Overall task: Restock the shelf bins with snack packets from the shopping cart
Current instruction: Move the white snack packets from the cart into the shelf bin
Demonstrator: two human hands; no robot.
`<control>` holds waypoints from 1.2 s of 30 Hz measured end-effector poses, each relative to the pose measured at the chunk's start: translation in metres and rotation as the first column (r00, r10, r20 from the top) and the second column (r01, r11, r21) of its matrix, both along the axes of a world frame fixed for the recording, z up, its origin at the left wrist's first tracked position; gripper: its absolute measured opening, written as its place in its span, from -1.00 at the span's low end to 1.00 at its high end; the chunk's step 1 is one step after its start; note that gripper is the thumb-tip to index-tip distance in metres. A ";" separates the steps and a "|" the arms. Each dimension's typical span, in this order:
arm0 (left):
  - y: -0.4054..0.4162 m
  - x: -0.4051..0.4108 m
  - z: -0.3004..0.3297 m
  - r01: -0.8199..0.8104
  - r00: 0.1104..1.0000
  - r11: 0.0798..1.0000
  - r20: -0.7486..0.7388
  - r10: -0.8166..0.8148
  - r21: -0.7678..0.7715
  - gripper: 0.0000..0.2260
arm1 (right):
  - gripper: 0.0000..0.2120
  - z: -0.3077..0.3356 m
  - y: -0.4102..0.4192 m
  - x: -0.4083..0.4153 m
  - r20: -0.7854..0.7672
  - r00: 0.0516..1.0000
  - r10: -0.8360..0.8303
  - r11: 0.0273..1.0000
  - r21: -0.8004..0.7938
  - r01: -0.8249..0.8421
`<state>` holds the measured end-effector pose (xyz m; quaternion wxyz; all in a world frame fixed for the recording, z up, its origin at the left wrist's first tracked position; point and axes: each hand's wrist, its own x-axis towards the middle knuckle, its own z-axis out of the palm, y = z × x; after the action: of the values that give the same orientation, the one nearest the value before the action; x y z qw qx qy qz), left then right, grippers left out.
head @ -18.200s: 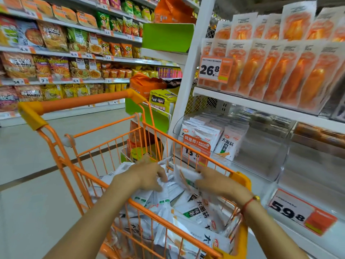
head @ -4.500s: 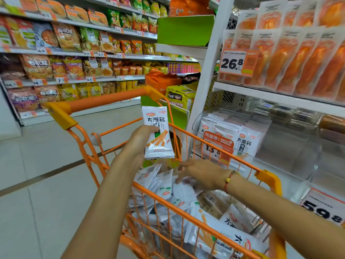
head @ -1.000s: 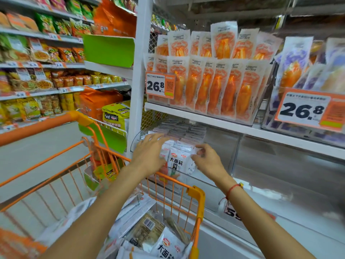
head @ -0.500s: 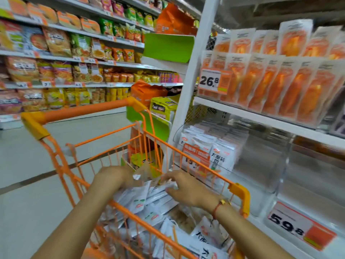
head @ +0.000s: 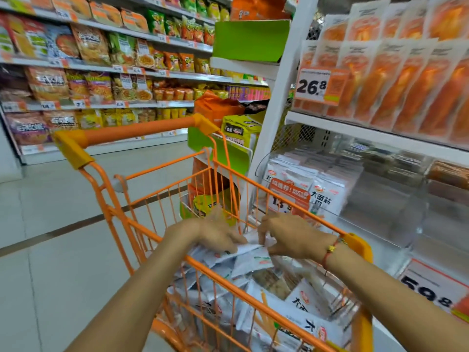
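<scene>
Head view: left hand point(head: 218, 235) and right hand point(head: 291, 237) pinch white snack packets point(head: 250, 252) atop the shopping cart point(head: 253, 303) pile. Square a small stack before lifting toward the shelf bin point(head: 312, 189) at 2 o'clock. Half a second ago they were reaching lower.

Both hands back from the shelf bin point(head: 317, 179), left hand point(head: 218, 235) and right hand point(head: 294, 237) now gathering packets point(head: 251, 250) in the cart point(head: 228, 278)

Cart rim point(head: 284, 199) before packed bin point(head: 327, 194)
</scene>
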<state>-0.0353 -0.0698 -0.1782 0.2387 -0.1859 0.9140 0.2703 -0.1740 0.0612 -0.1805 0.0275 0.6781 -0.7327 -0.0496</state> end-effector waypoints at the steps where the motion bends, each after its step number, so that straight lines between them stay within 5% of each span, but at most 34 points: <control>1: 0.005 -0.002 0.003 0.049 0.999 0.998 -0.019 -0.048 0.031 -0.57 | -0.81 0.003 0.010 -0.003 0.043 0.998 -0.046 0.999 0.014 0.046; 8: 0.018 -0.020 -0.004 0.115 0.984 0.993 -0.142 -0.108 0.038 -0.26 | -0.81 0.016 0.049 -0.013 0.420 0.874 -0.245 0.956 0.253 0.147; 11: 0.008 -0.025 -0.005 0.057 0.982 0.997 -0.185 -0.045 0.060 -0.51 | -0.80 0.026 0.054 -0.024 0.515 0.796 -0.317 0.947 0.222 0.234; 13: 0.004 -0.024 -0.001 0.045 0.984 0.998 -0.175 -0.039 0.035 -0.70 | -0.83 0.031 0.056 -0.029 0.697 0.644 -0.313 0.942 0.140 0.306; 16: 0.010 -0.024 -0.003 0.083 0.991 0.991 -0.100 -0.094 -0.108 -0.73 | -0.97 0.031 0.055 -0.027 0.844 0.475 -0.249 0.924 0.061 0.377; 18: 0.013 -0.027 -0.006 0.025 0.989 0.989 -0.144 -0.046 -0.147 -0.75 | -0.84 0.027 0.053 -0.025 0.856 0.443 -0.266 0.911 0.073 0.407; 22: 0.013 -0.020 0.002 -0.118 0.952 0.993 -0.282 0.122 0.031 -0.82 | -0.83 0.020 0.053 -0.022 0.880 0.360 -0.310 0.890 0.136 0.435; 26: 0.017 -0.015 0.018 -0.199 0.874 0.949 -0.393 0.285 0.246 -0.73 | -0.86 0.017 0.057 -0.013 0.934 0.315 -0.169 0.921 0.036 0.389; 29: 0.012 -0.016 0.017 -0.330 0.738 0.831 -0.427 0.523 0.448 -0.73 | -0.84 0.014 0.056 -0.011 0.964 0.244 -0.102 0.906 -0.011 0.424; 32: 0.009 -0.011 0.020 -0.318 0.608 0.552 -0.281 0.743 0.771 -0.61 | -0.89 0.012 0.052 -0.014 0.983 0.170 -0.070 0.861 -0.027 0.508; 36: 0.006 -0.008 0.026 -0.187 0.594 0.376 -0.201 0.779 0.908 -0.48 | -0.84 0.012 0.041 -0.008 0.996 -0.080 0.029 0.765 0.030 0.643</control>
<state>-0.0436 -0.0633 -0.1518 -0.1110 -0.2339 0.5924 0.7629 -0.1822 0.1023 -0.1690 -0.3389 0.2796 -0.6597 0.6097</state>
